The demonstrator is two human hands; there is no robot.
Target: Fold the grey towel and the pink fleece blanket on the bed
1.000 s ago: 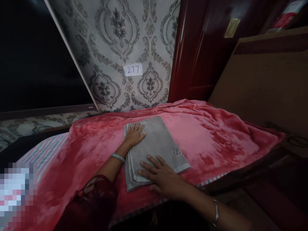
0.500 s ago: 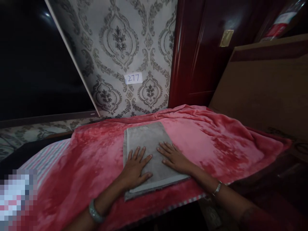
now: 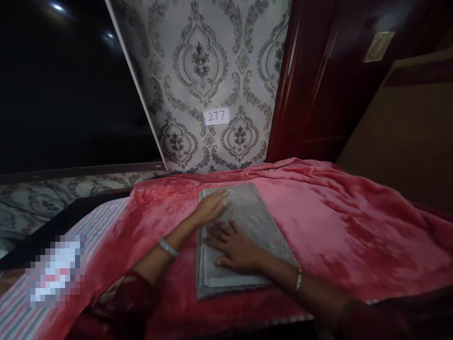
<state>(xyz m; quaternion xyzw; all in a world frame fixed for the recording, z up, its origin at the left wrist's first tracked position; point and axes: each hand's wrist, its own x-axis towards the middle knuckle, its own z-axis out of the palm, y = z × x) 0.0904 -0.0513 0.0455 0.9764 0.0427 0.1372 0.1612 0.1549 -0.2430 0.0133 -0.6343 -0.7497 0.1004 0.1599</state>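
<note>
A grey folded cloth [image 3: 247, 222] lies flat on a pink and red plush blanket [image 3: 300, 212]; its layered edges show at the left and front. My left hand [image 3: 211, 206] rests on the far left part of the cloth, fingers stretched toward the right. Closer to me, my right hand [image 3: 239, 249] lies palm down on the cloth, its fingers spread and pointing left, slightly blurred. Neither hand grips anything.
A large dark screen [image 3: 71, 94] stands at the left by the patterned wall, which bears a paper label reading 277 [image 3: 216, 116]. Striped fabric [image 3: 102, 222] shows at the left. To the right are a dark red wooden panel [image 3: 318, 85] and a large brown box [image 3: 414, 127].
My left hand has moved forward to the far left of the cloth. My right hand has shifted left and nearer to me across it. The view has turned slightly left.
</note>
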